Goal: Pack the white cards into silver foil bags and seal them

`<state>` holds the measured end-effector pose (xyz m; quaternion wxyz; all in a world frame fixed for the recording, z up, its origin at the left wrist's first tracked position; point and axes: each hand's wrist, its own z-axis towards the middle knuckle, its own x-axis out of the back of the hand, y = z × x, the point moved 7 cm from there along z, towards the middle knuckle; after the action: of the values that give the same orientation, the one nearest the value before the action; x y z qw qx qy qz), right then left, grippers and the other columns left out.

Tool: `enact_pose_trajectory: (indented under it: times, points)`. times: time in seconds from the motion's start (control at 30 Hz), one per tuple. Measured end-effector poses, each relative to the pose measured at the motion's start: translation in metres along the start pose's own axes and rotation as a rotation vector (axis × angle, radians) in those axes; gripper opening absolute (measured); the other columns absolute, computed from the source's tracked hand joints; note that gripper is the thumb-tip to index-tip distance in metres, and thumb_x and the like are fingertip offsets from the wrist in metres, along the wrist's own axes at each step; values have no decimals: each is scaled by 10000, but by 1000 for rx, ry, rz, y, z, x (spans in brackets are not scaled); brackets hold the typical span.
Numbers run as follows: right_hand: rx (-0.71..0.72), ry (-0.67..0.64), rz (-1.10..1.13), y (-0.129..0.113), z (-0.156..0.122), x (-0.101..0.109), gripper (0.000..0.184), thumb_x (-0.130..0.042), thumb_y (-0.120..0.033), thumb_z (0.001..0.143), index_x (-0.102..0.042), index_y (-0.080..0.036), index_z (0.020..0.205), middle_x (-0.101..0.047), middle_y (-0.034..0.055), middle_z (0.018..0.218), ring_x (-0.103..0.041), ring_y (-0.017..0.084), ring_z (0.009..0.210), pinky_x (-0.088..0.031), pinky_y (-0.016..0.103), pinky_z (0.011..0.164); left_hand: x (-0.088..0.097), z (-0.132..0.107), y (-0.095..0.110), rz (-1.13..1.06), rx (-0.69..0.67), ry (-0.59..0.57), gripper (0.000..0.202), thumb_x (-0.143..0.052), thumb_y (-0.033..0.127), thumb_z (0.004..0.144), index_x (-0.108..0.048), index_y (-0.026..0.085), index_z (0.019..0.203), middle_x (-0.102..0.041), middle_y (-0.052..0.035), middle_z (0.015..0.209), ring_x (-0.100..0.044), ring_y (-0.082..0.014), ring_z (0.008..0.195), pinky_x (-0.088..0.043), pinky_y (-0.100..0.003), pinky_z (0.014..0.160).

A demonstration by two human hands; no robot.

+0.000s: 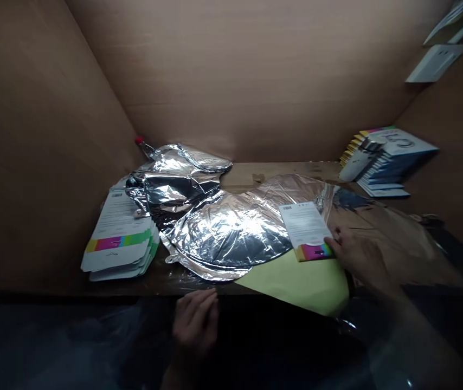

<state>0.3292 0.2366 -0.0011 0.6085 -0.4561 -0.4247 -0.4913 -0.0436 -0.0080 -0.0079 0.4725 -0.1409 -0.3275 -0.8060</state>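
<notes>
My right hand (349,249) grips a printed white card (305,223) by its lower right corner, thumb on top. A rainbow-coloured strip runs along the card's near edge. Beneath it lie crumpled silver foil sheets (231,227) and a pale yellow-green sheet (296,281). My left hand (197,319) is at the table's front edge, below the foil, with its fingers curled together and nothing visible in them. A fanned stack of similar printed cards (120,233) lies on the left.
On the right, a pile of booklets (394,157) leans near the wall with a metal-capped bottle (364,157) against it. A red-capped bottle (140,141) is partly behind the foil. Brown board walls enclose the table, and a white socket plate (435,63) is at upper right.
</notes>
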Motion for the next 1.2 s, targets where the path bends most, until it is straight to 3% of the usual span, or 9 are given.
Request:
enact_pose_trajectory:
  times: [0.1, 0.2, 0.3, 0.4, 0.57, 0.67, 0.8, 1.0, 1.2]
  points:
    - [175, 55, 78, -55, -21, 12, 275, -531, -242, 980, -690, -130, 1174, -660, 190, 1107, -621, 321, 1008, -476, 445, 889, 11, -4, -19, 66, 19, -22, 297, -681, 12, 893, -723, 223, 1098, -798, -55, 1030, -734, -224, 948, -539, -400, 855]
    - [474, -220, 422, -127, -56, 3, 352, -476, -74, 945, -721, -191, 1169, -654, 114, 1096, -618, 242, 996, -497, 367, 921, -7, 0, -8, 9, -84, -167, 353, -655, 14, 912, -697, 232, 1188, -796, -68, 1130, -731, -243, 1070, -541, -415, 916]
    - [583, -395, 472, -162, -82, -8, 395, -449, -14, 934, -741, -202, 1121, -638, 91, 1062, -607, 211, 960, -500, 326, 873, -35, 5, 16, -80, -220, -304, 417, -629, 21, 929, -646, 201, 1305, -762, -104, 1264, -691, -260, 1207, -538, -410, 969]
    - [546, -388, 423, -161, -88, -15, 384, -444, -3, 938, -723, -181, 1132, -618, 89, 1031, -586, 206, 948, -492, 312, 853, -53, 9, 27, -89, -246, -326, 448, -626, 44, 938, -618, 196, 1359, -738, -108, 1320, -670, -270, 1238, -522, -418, 997]
    - [512, -383, 471, -151, -86, -20, 417, -447, 28, 901, -726, -188, 1124, -618, 84, 1064, -588, 199, 979, -490, 292, 873, -69, 1, 18, -27, -206, -351, 396, -629, 92, 957, -637, 202, 1338, -743, -87, 1318, -670, -262, 1214, -496, -417, 993]
    - [484, -417, 525, -150, -83, -21, 418, -467, 42, 860, -737, -185, 1084, -629, 73, 1060, -614, 188, 955, -497, 282, 861, -72, -4, 14, -26, -202, -350, 394, -635, 100, 958, -640, 206, 1337, -741, -85, 1322, -663, -263, 1221, -491, -414, 989]
    - [425, -378, 445, -152, -76, -19, 305, -510, -48, 932, -734, -200, 1073, -640, 68, 1049, -622, 190, 915, -492, 290, 829, -72, -6, 13, -29, -213, -349, 416, -621, 102, 966, -629, 226, 1363, -730, -80, 1343, -658, -269, 1237, -488, -419, 993]
    - [500, -360, 360, -160, -79, -19, 171, -581, -118, 922, -722, -206, 879, -639, 44, 999, -617, 184, 918, -467, 277, 784, -72, -6, 13, -15, -223, -361, 408, -614, 110, 971, -622, 208, 1367, -722, -75, 1361, -648, -267, 1250, -470, -417, 1002]
    - [434, -364, 386, -156, -73, -17, 143, -579, -161, 961, -676, -199, 1058, -656, 48, 1044, -631, 174, 877, -471, 273, 772, -71, -5, 14, -14, -240, -348, 394, -620, 114, 967, -636, 204, 1350, -732, -70, 1344, -654, -256, 1237, -471, -401, 992]
